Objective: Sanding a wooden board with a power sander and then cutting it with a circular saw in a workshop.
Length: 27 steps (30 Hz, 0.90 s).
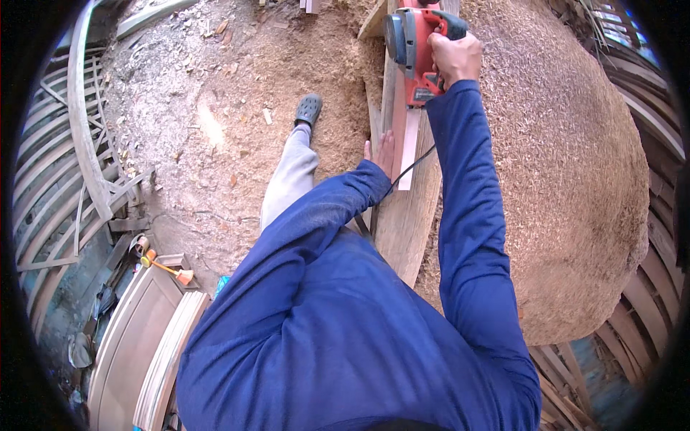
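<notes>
My right hand [457, 59] is wrapped round the dark rear handle of a red and black electric planer [419, 44]. The planer sits on a narrow, pale pinkish wooden strip [409, 147] at the top of the view. Beneath the strip runs a long wooden plank [405, 230] that reaches back toward my body. My left hand [384, 152] lies flat beside the strip, fingers stretched out against the wood and pointing away from me. A black power cord [411, 167] trails from near the planer past my left wrist.
A big mound of wood shavings [568, 165] rises on the right. Shavings also cover the floor [194, 144] on the left, near my shoe [309, 108]. Wooden panels [140, 316] and an orange-handled tool [167, 268] stand at lower left. Timber slats [54, 172] line the sides.
</notes>
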Each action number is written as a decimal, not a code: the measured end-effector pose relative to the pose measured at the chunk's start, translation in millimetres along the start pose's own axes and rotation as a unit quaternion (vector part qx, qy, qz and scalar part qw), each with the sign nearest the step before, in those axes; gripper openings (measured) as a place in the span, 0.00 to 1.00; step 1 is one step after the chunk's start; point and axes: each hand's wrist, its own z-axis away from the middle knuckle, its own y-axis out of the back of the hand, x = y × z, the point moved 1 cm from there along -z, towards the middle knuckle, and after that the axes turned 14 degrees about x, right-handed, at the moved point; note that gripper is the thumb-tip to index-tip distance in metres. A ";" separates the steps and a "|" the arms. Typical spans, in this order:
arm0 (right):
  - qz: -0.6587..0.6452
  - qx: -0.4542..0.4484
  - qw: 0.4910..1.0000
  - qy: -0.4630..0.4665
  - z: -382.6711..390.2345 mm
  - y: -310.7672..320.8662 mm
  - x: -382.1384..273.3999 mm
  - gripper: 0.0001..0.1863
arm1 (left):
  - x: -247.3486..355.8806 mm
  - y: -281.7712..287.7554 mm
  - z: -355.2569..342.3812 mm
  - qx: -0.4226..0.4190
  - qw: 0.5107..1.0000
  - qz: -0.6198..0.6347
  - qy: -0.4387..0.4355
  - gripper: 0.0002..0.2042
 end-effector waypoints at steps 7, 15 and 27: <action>0.022 -0.035 0.993 -0.107 -59.7 -23.1 -18.4 0.10 | -5.8 4.8 -0.2 -0.036 0.986 0.161 0.015 0.35; -0.053 -0.007 0.995 -0.081 -6.8 98.1 -8.0 0.14 | -9.6 12.3 2.5 -0.038 0.993 0.114 -0.006 0.45; 0.126 0.124 0.934 -0.310 418.0 367.3 26.8 0.26 | -6.0 172.2 18.0 -0.194 0.866 0.460 0.016 0.13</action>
